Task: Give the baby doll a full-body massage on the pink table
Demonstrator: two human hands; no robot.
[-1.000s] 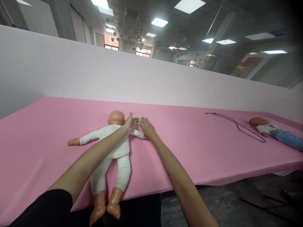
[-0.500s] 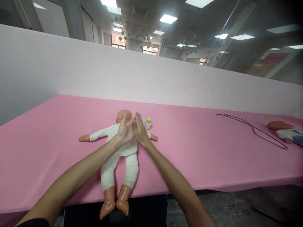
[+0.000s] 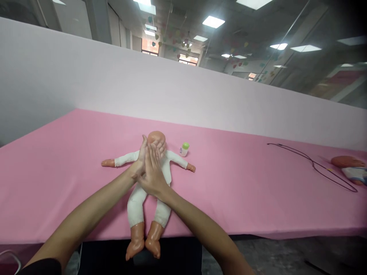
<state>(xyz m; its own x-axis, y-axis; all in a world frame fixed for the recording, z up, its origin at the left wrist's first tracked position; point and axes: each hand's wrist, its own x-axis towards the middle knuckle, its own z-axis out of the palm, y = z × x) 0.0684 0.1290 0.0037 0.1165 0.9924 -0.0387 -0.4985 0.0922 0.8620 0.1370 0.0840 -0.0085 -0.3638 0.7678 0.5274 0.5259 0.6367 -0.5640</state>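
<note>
A baby doll in a white suit lies on its back, arms spread, its feet over the table's front edge. Above its chest, my left hand is open with the palm turned up and the thumb raised. My right hand lies flat across the left palm and wrist, fingers stretched out, touching it. Neither hand holds an object. Together they hide part of the doll's face and chest. Just right of the doll's head stands a small white bottle with a green cap.
A pink cloth covers the table. On the right lies a thin black cord, beside a second doll cut off by the view's edge. A white partition with glass above it runs along the back.
My right hand has slid from the left hand's fingertips down over its palm towards the wrist. The camera view has shifted slightly; the doll and bottle rest as before.
</note>
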